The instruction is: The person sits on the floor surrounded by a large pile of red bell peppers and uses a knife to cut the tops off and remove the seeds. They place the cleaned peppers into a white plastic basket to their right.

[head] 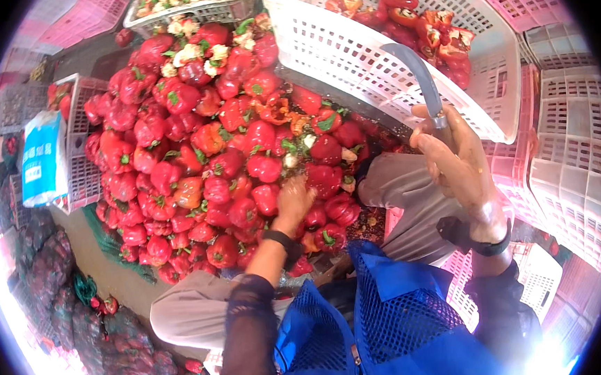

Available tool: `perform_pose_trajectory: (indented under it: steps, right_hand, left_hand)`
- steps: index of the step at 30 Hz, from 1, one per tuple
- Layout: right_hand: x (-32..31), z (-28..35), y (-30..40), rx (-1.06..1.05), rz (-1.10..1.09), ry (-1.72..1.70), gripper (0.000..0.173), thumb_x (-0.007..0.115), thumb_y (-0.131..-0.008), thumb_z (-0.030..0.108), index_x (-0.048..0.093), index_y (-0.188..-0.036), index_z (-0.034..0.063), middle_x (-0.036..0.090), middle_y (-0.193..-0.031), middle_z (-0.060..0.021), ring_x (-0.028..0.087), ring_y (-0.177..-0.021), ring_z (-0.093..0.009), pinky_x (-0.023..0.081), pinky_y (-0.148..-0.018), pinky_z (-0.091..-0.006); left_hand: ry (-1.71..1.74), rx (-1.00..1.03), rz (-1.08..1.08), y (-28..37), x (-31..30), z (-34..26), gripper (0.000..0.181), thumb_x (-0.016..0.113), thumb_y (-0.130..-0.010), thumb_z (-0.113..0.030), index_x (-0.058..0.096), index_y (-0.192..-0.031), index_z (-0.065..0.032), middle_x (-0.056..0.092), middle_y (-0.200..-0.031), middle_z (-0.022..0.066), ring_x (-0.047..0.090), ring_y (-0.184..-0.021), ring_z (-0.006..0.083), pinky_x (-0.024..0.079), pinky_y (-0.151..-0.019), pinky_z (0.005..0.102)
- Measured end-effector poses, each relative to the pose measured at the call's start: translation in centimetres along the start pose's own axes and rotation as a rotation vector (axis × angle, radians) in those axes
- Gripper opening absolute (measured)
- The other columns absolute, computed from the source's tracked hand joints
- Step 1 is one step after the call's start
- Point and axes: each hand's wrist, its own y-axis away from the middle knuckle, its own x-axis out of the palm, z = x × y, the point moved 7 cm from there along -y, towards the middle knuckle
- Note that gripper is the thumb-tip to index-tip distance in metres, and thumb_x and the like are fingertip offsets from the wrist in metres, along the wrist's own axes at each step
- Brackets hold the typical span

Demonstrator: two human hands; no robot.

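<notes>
A large heap of red bell peppers (173, 167) lies before me, with green stems and pale seed cores scattered over it. My right hand (458, 161) is closed around the handle of a curved, sickle-like knife (411, 67), its grey blade pointing up and left. The blade overlaps the near wall of a white plastic crate (332, 41) in view. Inside that crate are cut red pepper pieces (426, 35). My left hand (294, 201) is down at the right part of the heap among whole peppers. Blur hides its fingertips, and whether it grips a pepper is unclear.
A crate of pepper cores (188, 7) stands at the far side. At left are a crate (88, 176) with a blue-and-white bag (44, 159) that bears writing, and filled dark mesh sacks (118, 352). Stacked crates (570, 153) line the right.
</notes>
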Motion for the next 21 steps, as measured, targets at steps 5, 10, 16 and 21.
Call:
perform_pose_trajectory:
  steps: [5, 10, 16, 21]
  right_hand:
    - [0.2, 0.1, -1.3, -0.012, 0.019, -0.021, 0.037, 0.058, -0.086, 0.013, 0.047, -0.119, -0.0001, 0.050, -0.087, 0.0020, 0.044, -0.072, -0.003, 0.036, -0.063, -0.0181]
    - [0.8, -1.1, -2.4, 0.079, 0.063, -0.157, 0.038, 0.057, -0.086, 0.010, 0.045, -0.120, -0.0010, 0.051, -0.085, 0.0006, 0.046, -0.070, -0.003, 0.038, -0.061, -0.0179]
    - [1.2, -0.2, -2.9, 0.062, 0.078, -0.108, 0.038, 0.058, -0.086, 0.010, 0.045, -0.119, -0.0024, 0.053, -0.083, -0.0015, 0.048, -0.067, -0.005, 0.040, -0.059, -0.0204]
    - [0.8, -1.7, -3.2, -0.088, 0.000, 0.217, 0.030, 0.058, -0.086, 0.014, 0.051, -0.110, -0.0017, 0.057, -0.077, -0.0067, 0.053, -0.065, -0.012, 0.044, -0.062, -0.0279]
  left_hand:
    - [-0.240, -0.074, -0.053, -2.0, 6.2, -3.1, 0.098, 0.075, -0.064, -0.040, 0.025, -0.137, 0.0031, 0.044, -0.125, 0.0297, 0.047, -0.115, 0.0385, 0.039, -0.097, 0.0406]
    - [-0.180, -0.416, 0.016, -6.0, 8.2, -0.9, 0.097, 0.077, -0.062, -0.037, 0.027, -0.136, 0.0004, 0.042, -0.127, 0.0301, 0.046, -0.114, 0.0411, 0.039, -0.097, 0.0400]
    - [0.019, -0.286, -0.031, -5.4, 8.3, 0.7, 0.054, 0.076, -0.065, -0.028, 0.050, -0.108, -0.0082, 0.053, -0.107, 0.0199, 0.048, -0.106, 0.0389, 0.042, -0.090, 0.0439]
    - [0.150, -0.054, -0.191, -0.9, 3.5, -1.0, 0.038, 0.073, -0.068, -0.017, 0.054, -0.099, -0.0062, 0.054, -0.099, 0.0172, 0.051, -0.099, 0.0379, 0.042, -0.085, 0.0440]
